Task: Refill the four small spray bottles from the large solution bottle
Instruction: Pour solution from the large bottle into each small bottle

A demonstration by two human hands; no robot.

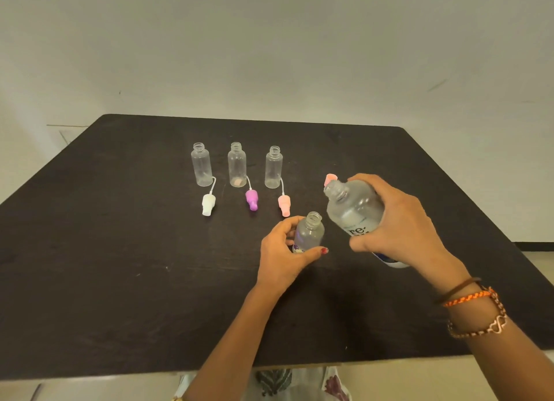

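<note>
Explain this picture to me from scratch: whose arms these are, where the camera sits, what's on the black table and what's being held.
No machine here: the arms belong to a person wearing a camera on the head, so this single view looks forward and down. On the black table three small clear bottles stand open in a row, each with its pump top lying in front: white, purple, pink. The left hand grips a fourth small bottle, upright and uncapped. The right hand holds the large solution bottle, open and tilted with its mouth toward the small one. Another pink piece shows behind its neck.
</note>
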